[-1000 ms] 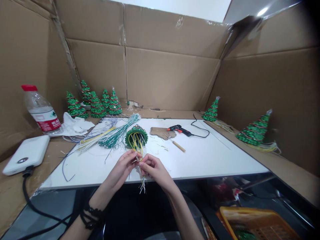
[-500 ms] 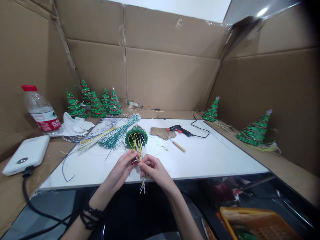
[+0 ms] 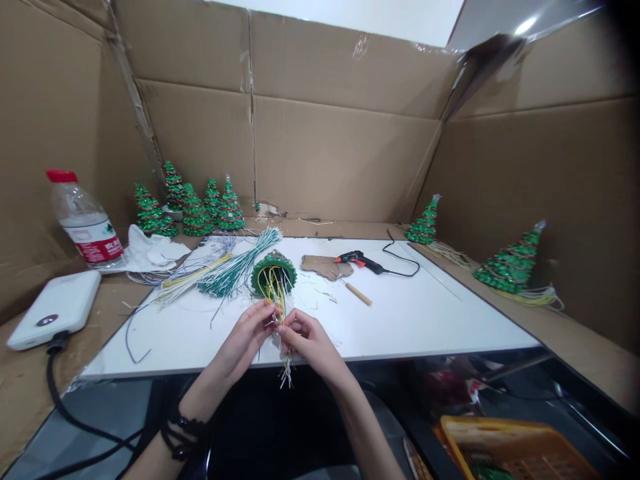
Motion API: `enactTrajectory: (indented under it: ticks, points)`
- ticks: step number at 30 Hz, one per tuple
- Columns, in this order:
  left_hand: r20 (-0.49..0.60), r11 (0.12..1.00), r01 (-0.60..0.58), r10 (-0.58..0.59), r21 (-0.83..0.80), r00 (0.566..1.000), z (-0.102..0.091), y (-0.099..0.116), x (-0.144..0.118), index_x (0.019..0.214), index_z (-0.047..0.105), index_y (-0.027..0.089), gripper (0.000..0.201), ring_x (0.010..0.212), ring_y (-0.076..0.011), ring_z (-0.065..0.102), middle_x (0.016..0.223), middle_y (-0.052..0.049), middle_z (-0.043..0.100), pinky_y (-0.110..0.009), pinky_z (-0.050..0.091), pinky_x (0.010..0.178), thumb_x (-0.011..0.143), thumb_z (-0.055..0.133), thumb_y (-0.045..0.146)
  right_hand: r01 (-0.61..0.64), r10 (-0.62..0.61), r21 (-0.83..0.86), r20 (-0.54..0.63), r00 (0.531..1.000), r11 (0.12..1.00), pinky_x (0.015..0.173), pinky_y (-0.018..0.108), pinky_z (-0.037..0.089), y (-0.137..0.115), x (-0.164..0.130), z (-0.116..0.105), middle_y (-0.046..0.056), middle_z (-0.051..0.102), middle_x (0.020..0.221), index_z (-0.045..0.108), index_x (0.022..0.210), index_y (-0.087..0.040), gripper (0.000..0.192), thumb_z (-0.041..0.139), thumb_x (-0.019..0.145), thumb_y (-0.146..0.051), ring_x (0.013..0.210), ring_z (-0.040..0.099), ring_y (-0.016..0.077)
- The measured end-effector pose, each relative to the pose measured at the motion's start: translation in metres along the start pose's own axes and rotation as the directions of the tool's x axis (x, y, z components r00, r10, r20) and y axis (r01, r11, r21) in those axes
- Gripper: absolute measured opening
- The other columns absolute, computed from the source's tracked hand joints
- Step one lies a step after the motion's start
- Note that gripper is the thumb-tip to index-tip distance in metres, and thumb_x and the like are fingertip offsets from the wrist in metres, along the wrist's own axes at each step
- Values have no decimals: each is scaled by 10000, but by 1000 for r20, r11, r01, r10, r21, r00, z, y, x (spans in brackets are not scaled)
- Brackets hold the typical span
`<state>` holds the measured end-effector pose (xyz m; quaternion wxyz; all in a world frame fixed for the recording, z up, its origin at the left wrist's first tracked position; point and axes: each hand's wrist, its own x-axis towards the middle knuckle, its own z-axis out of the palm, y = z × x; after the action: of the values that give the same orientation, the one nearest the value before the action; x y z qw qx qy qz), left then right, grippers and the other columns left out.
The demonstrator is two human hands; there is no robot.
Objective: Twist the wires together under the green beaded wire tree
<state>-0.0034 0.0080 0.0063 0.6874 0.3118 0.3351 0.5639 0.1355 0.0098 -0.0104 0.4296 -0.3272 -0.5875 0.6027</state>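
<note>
Green tree (image 3: pixel 274 259), shiny and knobbly, tipped between the tabletop (image 3: pixel 425 313)'s front and back edges, hollow base toward the front. Yellow and white wires (image 3: pixel 279 295) spill out, ends past front edge; left hand (image 3: pixel 253 331) and right hand (image 3: pixel 307 338) both pinch them.

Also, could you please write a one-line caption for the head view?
Left hand and right hand hold yellow and white wires running from a hollow green tree, glue gun lying beyond.

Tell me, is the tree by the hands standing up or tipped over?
Tipped over: the tree has its hollow base facing the camera, with yellow and white wires coming out.
</note>
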Motion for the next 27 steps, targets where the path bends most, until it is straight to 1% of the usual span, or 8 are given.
enactTrajectory:
  ticks: [7,12,16,27]
  points:
    - [-7,1000,-8,8,1,1000,-1,-2,0,746,633,152,78,751,-117,567,777,-13,630,-223,451,717,694,677,191,25,-26,-31,-14,1000,999,529,214,363,-2,0,2,-42,528,549,466,708,-178,256,591,779,-390,511,471,91]
    - [6,1000,-18,18,10,1000,-3,-3,2,762,634,150,87,764,-114,562,791,-13,626,-220,453,725,705,671,206,15,-17,-54,-25,1000,998,524,210,364,-2,0,3,-40,530,546,464,700,-173,254,590,778,-380,511,475,91]
    - [-5,1000,-16,16,4,1000,-4,-4,2,774,627,152,89,771,-114,560,796,-16,624,-220,455,723,710,667,200,13,-14,-52,-24,1000,999,514,204,359,-1,0,2,-41,534,544,467,707,-174,251,588,778,-382,508,476,90]
    - [16,1000,-19,19,9,1000,-4,-4,2,763,624,148,75,770,-110,554,796,-17,619,-214,452,717,719,659,197,4,-4,-25,-14,1000,1000,509,200,357,-1,-1,2,-40,535,547,466,714,-174,247,585,784,-379,513,479,90]
